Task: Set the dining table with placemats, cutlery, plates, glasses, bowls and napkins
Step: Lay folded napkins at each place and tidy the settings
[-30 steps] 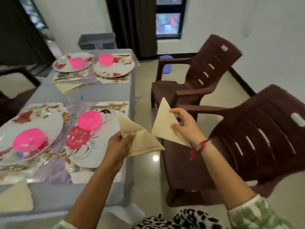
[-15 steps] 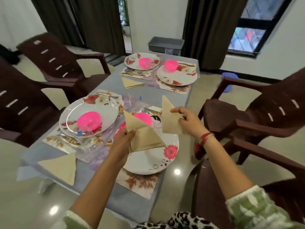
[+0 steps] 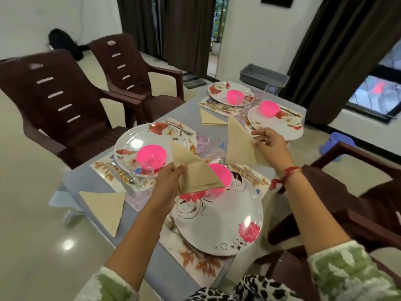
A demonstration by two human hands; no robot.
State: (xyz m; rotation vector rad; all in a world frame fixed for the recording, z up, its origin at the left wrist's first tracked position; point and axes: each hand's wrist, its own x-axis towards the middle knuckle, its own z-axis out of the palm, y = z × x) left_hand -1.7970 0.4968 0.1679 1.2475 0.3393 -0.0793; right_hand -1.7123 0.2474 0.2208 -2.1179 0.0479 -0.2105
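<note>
Left hand (image 3: 168,184) — fingers clamped on the left napkin (image 3: 195,173), held above the near plate (image 3: 219,220). Right hand (image 3: 271,144) — fingers pinching the right napkin (image 3: 238,146) by its edge, upright over the bench (image 3: 86,179). 1 flat napkin (image 3: 104,205) lies near-left on the bench, 1 far napkin (image 3: 211,121) beyond.

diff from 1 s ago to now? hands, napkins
The right hand and left hand swung from beside the table to above it. The right-hand napkin went forward toward the far right plate; the left-hand napkin is now held above the near plate. Nothing released. The two laid napkins stayed put.
</note>
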